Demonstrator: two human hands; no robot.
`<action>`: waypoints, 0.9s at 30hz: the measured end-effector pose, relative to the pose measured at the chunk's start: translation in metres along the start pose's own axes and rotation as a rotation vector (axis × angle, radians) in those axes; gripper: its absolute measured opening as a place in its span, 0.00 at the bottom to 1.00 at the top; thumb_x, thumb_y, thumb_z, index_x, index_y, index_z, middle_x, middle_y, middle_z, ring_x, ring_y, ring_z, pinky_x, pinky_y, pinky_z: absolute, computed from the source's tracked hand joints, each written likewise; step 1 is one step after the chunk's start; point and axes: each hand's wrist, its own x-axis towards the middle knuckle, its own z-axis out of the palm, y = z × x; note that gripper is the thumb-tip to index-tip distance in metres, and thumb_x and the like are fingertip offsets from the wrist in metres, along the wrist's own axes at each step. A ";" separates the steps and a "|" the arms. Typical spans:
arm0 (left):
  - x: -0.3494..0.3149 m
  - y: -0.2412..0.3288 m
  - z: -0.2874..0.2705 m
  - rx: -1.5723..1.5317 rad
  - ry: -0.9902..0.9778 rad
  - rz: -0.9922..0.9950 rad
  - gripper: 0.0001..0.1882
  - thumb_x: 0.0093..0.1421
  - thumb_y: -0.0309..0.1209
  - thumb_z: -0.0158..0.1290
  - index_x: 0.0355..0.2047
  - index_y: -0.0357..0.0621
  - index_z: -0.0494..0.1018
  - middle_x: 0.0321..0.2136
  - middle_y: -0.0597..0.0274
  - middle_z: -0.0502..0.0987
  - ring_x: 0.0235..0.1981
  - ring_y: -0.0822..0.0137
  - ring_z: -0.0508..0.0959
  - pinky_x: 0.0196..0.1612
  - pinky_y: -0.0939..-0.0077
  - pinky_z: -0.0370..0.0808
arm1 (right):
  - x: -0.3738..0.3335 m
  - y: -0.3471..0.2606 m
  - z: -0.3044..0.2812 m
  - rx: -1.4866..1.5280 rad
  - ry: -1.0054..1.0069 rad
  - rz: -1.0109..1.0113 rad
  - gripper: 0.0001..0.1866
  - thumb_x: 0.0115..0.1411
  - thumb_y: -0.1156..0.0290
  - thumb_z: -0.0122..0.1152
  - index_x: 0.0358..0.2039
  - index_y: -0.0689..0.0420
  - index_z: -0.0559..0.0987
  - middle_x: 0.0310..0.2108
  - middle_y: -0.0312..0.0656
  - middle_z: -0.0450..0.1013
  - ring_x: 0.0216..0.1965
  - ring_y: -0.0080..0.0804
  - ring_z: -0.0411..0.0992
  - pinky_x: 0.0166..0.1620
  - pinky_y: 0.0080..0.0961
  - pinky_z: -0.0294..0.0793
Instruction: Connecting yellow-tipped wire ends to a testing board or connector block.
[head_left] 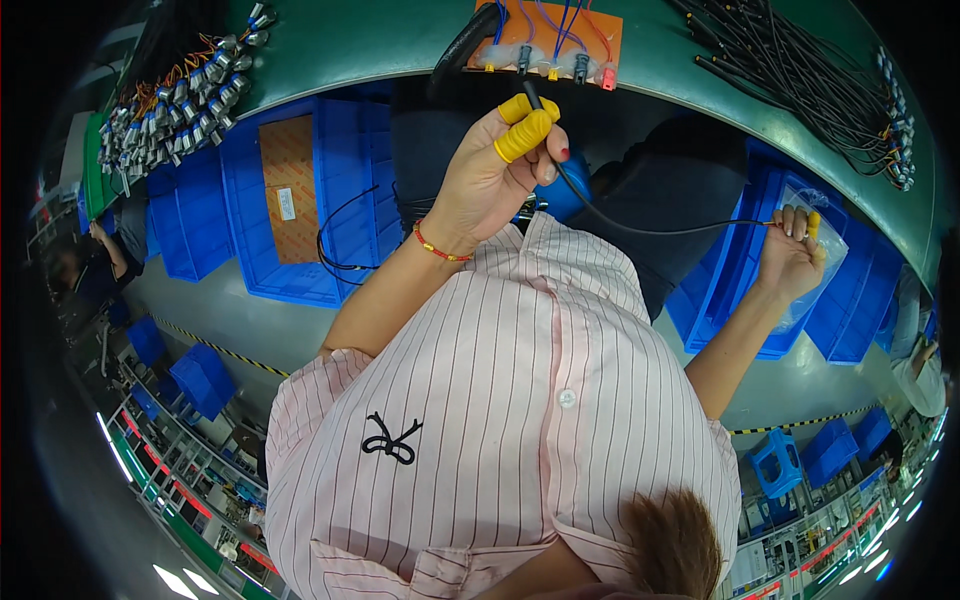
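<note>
My left hand (500,165), with yellow finger cots on two fingers, pinches a black cable (640,230) near its upper end. That end points up at the front edge of an orange board (600,40) carrying blue, purple and red wires and small coloured connectors. Whether the cable end touches a dark connector (524,58) there I cannot tell. Out to the right, my right hand (792,255), with one yellow finger cot, is closed on the cable's other end, where thin reddish wire shows. Between the hands the cable sags in a curve.
The green bench (350,45) holds a pile of metal-ended wired parts (185,100) at left and a bundle of black cables (800,80) at right. A thick black cord (462,50) lies beside the board. Blue bins (270,275) stand below the bench on both sides.
</note>
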 end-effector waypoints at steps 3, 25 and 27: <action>0.001 -0.001 -0.001 0.018 0.014 -0.005 0.13 0.69 0.33 0.44 0.47 0.36 0.69 0.25 0.60 0.72 0.23 0.76 0.68 0.32 0.83 0.66 | 0.002 0.009 -0.003 -0.011 -0.065 0.006 0.16 0.42 0.71 0.52 0.32 0.65 0.70 0.21 0.40 0.58 0.27 0.29 0.52 0.36 0.26 0.53; 0.004 -0.001 -0.001 0.138 0.101 -0.065 0.17 0.71 0.33 0.39 0.48 0.33 0.71 0.19 0.69 0.64 0.20 0.79 0.57 0.26 0.83 0.57 | -0.012 0.029 0.060 -0.301 -0.252 -0.092 0.12 0.48 0.68 0.47 0.27 0.64 0.71 0.21 0.38 0.59 0.27 0.27 0.54 0.37 0.24 0.54; 0.004 -0.001 0.001 0.098 0.094 -0.070 0.17 0.71 0.33 0.39 0.48 0.32 0.70 0.20 0.69 0.64 0.20 0.79 0.57 0.26 0.83 0.57 | -0.012 0.030 0.059 -0.303 -0.232 -0.102 0.12 0.48 0.67 0.47 0.27 0.64 0.71 0.21 0.38 0.59 0.28 0.27 0.54 0.37 0.24 0.54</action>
